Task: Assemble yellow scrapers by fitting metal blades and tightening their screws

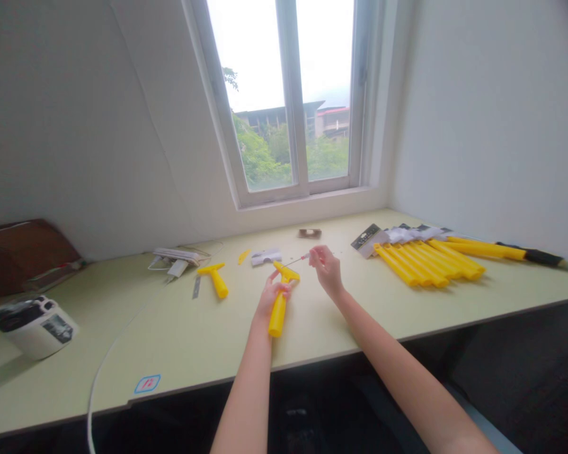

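Observation:
My left hand (267, 297) is closed around a yellow T-shaped scraper (278, 315), its wide head pointing away from me and its handle toward me. In my right hand (329, 271) is a screwdriver (304, 257), pinched in the fingers, its thin shaft reaching left to the scraper's head. Whether the tip sits in a screw is too small to tell. Left of my hands lies a second yellow scraper (219, 284), with a flat metal blade (196, 287) beside it. Just beyond are a small yellow piece (243, 256) and a white card (266, 256).
Several yellow handled tools with card tags (428, 261) lie in a row at the right, near a black-ended yellow tool (515, 251). A brown holder (309, 233) is by the window. A power strip (175, 255), white cable (105, 359) and white container (40, 331) occupy the left.

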Demonstrator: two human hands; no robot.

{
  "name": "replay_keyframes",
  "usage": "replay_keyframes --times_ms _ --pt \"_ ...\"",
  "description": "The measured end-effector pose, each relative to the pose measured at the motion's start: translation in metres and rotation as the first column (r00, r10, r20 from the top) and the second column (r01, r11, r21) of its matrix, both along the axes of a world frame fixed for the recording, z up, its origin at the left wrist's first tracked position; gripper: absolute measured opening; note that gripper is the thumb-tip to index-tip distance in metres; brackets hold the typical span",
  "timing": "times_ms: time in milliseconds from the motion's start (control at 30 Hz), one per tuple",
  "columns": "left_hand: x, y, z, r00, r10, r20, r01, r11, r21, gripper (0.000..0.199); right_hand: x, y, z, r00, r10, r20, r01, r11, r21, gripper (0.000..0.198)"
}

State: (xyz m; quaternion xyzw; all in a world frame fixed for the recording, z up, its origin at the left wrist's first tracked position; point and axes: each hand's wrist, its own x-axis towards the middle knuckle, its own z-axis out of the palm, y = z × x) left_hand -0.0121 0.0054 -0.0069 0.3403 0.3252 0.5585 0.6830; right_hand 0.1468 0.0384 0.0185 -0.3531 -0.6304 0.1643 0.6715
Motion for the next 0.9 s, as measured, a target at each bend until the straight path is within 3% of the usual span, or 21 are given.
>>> replay_keyframes --times_ms 400,633,900 --pt "0.0033 -0.0052 0.0057 0.997 -0.033 -0.065 0.034 0.999 0.002 0.072 0.0032 0.0054 -0.0041 0.992 -0.124 0.04 0.125 0.991 -0.036 0.028" --pt "0.0028 -0.0044 0.0049 0.996 -0.001 -0.091 0.003 1.0 0.025 0.07 0.0014 -0.0005 -0.0001 0.985 -0.122 0.123 0.113 0.991 0.076 0.032" --pt "0.0044 -0.0074 0.0092 0.993 0.016 -0.114 -0.014 1.0 0.019 0.071 0.002 -0.0037 0.002 0.988 -0.153 0.01 0.153 0.988 0.011 0.022"
